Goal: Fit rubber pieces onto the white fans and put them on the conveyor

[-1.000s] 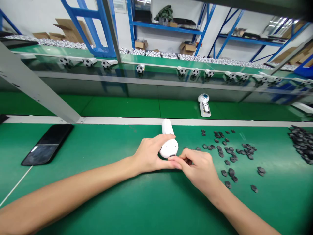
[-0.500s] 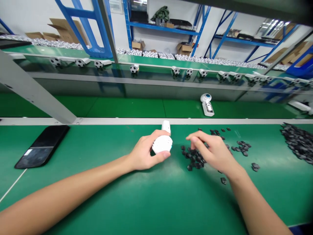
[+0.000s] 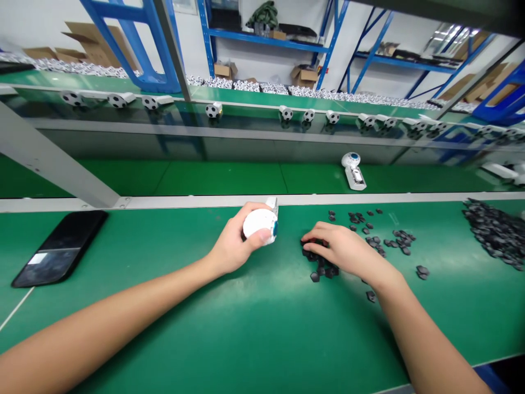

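The left hand [image 3: 234, 241] is closed round the white device [image 3: 256, 223] at the tabletop's [image 3: 254, 328] middle; the right hand [image 3: 346, 250], loosely curled, reaches into black pieces [image 3: 324, 270], any hold hidden; best pinch one piece by its edges, device steady; the tabletop is green, slightly glossy; beyond, a blue rack [image 3: 268, 40] stands by a white wall [image 3: 266, 61].
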Demonstrator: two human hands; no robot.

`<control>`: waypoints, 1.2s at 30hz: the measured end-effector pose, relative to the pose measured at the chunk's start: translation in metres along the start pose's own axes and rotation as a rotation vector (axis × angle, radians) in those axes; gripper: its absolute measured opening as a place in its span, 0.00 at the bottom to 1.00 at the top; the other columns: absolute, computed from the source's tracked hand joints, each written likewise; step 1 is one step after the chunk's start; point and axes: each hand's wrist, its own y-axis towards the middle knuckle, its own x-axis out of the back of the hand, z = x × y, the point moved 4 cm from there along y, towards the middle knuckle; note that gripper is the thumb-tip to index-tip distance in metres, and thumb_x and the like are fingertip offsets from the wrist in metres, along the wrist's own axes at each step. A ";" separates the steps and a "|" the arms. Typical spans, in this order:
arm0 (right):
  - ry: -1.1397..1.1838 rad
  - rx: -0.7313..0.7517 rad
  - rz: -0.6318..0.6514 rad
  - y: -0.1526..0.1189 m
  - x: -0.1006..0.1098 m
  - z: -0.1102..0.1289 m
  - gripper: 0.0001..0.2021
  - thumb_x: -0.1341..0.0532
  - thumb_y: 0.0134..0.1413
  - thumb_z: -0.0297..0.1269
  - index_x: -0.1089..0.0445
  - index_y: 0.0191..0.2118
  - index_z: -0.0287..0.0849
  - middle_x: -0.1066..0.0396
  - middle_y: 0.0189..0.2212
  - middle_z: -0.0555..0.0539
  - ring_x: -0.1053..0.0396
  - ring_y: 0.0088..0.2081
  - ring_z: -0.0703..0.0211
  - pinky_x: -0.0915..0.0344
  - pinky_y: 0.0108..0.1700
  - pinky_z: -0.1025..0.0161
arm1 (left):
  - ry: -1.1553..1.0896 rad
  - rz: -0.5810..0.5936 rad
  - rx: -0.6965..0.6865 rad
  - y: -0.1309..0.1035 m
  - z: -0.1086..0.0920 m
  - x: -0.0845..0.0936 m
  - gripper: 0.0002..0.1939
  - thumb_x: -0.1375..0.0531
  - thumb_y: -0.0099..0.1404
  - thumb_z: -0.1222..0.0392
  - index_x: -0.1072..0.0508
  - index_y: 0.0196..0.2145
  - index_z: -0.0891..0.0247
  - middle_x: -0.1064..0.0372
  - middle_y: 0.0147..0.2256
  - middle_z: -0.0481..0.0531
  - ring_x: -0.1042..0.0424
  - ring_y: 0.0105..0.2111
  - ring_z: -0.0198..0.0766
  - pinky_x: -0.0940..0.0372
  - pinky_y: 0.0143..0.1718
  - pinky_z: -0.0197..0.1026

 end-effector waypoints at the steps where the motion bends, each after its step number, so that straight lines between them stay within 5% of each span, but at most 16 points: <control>1: 0.012 -0.010 -0.009 0.001 -0.001 -0.001 0.09 0.39 0.70 0.43 0.21 0.48 0.53 0.23 0.45 0.49 0.24 0.42 0.53 0.31 0.44 0.58 | -0.101 -0.012 0.049 0.000 0.005 -0.001 0.26 0.38 0.69 0.41 0.33 0.57 0.58 0.29 0.36 0.50 0.36 0.24 0.29 0.41 0.22 0.31; 6: 0.092 -0.075 -0.028 0.007 -0.009 -0.007 0.10 0.38 0.69 0.43 0.24 0.50 0.51 0.24 0.41 0.48 0.26 0.39 0.54 0.33 0.39 0.59 | -0.488 0.058 0.157 -0.001 0.021 -0.013 0.27 0.41 0.72 0.43 0.38 0.62 0.57 0.27 0.39 0.53 0.28 0.27 0.34 0.31 0.26 0.36; 14: 0.174 -0.105 -0.006 0.014 -0.016 -0.016 0.07 0.38 0.67 0.41 0.26 0.46 0.49 0.26 0.41 0.49 0.27 0.40 0.55 0.34 0.41 0.59 | -0.521 0.104 0.171 -0.001 0.016 -0.018 0.22 0.38 0.72 0.49 0.34 0.59 0.56 0.31 0.48 0.56 0.24 0.35 0.37 0.24 0.38 0.46; 24: 0.326 -0.057 0.053 0.008 -0.014 0.006 0.03 0.40 0.66 0.36 0.29 0.42 0.48 0.30 0.25 0.56 0.33 0.27 0.61 0.38 0.31 0.62 | -0.366 0.107 0.134 0.000 0.016 -0.020 0.27 0.31 0.66 0.57 0.40 0.56 0.55 0.36 0.43 0.49 0.30 0.35 0.34 0.30 0.38 0.40; 31: 0.677 -0.125 0.072 0.002 -0.015 0.024 0.14 0.29 0.58 0.47 0.20 0.49 0.51 0.17 0.44 0.49 0.20 0.45 0.50 0.25 0.46 0.58 | -0.002 0.170 0.087 -0.008 0.010 -0.020 0.26 0.36 0.70 0.58 0.45 0.59 0.53 0.38 0.47 0.51 0.35 0.39 0.36 0.36 0.41 0.41; 36: 0.737 -0.149 0.002 0.000 -0.016 0.031 0.14 0.32 0.62 0.51 0.19 0.40 0.47 0.17 0.34 0.47 0.19 0.37 0.50 0.23 0.38 0.58 | 0.247 0.226 -0.051 -0.011 0.000 -0.024 0.28 0.37 0.68 0.62 0.40 0.62 0.53 0.39 0.53 0.55 0.34 0.49 0.44 0.36 0.53 0.47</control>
